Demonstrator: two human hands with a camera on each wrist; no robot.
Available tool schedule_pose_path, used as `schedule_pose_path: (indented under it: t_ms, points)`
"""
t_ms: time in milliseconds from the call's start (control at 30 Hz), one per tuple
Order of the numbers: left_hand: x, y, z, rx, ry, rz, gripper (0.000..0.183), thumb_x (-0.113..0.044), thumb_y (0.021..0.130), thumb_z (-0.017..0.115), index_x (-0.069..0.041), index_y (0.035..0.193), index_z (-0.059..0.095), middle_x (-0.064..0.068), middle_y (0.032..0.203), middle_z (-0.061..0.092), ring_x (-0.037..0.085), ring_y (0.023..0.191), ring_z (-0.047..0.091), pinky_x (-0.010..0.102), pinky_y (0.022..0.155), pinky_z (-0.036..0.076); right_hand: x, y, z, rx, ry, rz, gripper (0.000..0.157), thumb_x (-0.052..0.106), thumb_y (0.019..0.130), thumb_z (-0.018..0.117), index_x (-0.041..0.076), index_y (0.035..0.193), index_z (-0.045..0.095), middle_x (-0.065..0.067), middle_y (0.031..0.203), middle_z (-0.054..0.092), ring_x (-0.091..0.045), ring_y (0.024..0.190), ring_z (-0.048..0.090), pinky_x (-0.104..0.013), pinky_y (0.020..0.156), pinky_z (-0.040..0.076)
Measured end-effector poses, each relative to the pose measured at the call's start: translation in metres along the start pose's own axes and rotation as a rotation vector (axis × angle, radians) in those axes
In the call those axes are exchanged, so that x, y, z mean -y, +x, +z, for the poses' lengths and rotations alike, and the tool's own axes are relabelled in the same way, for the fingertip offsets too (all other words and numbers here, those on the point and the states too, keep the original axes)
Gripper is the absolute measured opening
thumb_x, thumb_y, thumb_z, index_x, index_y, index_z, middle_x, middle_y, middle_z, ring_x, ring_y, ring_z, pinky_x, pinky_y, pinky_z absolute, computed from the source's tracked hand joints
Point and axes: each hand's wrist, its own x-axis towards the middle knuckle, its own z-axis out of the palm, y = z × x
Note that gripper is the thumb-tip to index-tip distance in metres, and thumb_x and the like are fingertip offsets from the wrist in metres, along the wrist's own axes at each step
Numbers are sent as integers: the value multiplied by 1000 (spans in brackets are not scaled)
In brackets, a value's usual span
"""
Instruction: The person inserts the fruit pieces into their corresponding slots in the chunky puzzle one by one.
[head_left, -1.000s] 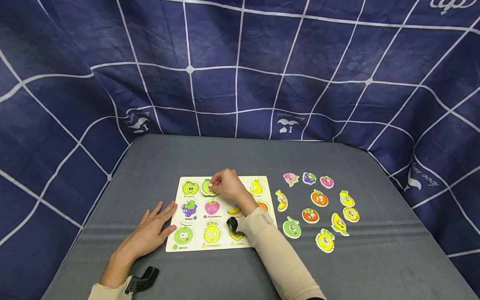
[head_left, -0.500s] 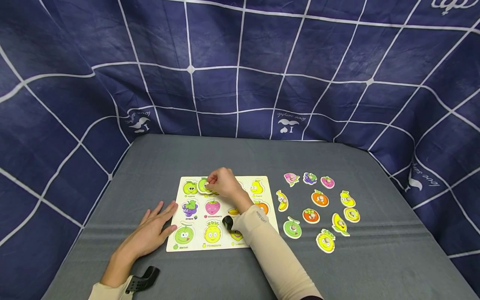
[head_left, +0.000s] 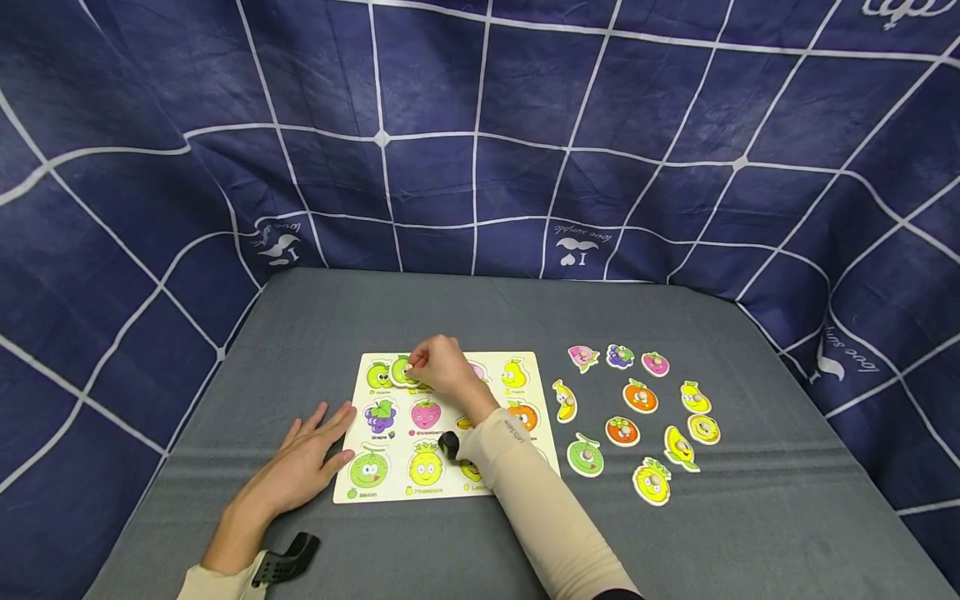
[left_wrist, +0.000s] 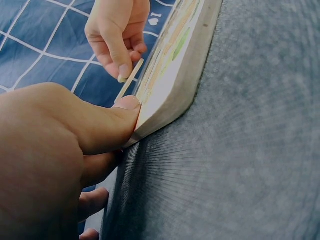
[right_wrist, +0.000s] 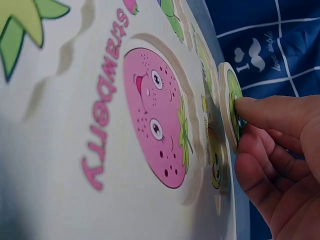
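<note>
A wooden fruit puzzle board (head_left: 401, 421) lies on the grey table, with fruit pictures in recesses. Thumb and fingertips of my right hand (head_left: 444, 368) pinch a green fruit puzzle piece (head_left: 398, 372), apparently an apple, by its front. The piece is over the board's top row, overlapping the right side of the apple picture (head_left: 378, 376). In the right wrist view, it stands tilted up from the board beyond the strawberry picture (right_wrist: 155, 120). My left hand (head_left: 306, 460) rests flat at the board's left edge, thumb (left_wrist: 107, 122) touching the corner, fingers spread.
Several loose fruit pieces lie right of the board, among them a melon piece (head_left: 584, 457), a banana piece (head_left: 564, 402) and a pineapple piece (head_left: 651, 482). A dark blue checked cloth (head_left: 517, 187) hangs behind and at both sides of the table (head_left: 450, 308).
My right hand has slid left along the board's top row, carrying the green fruit puzzle piece towards the apple picture. The left hand has stayed in place.
</note>
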Motion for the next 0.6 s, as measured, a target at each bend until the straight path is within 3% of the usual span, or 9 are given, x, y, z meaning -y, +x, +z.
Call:
schedule_pose_path:
  t_ms: [600]
  points:
    - [0, -1, 0, -5, 22, 3, 62, -22, 97, 64, 2, 149, 40, 20, 154, 36, 52, 142, 21, 73, 106, 13, 12, 7, 12, 22, 0, 16, 7, 10, 82, 80, 8, 81, 74, 7, 67, 62, -2, 60, 53, -14, 57, 44]
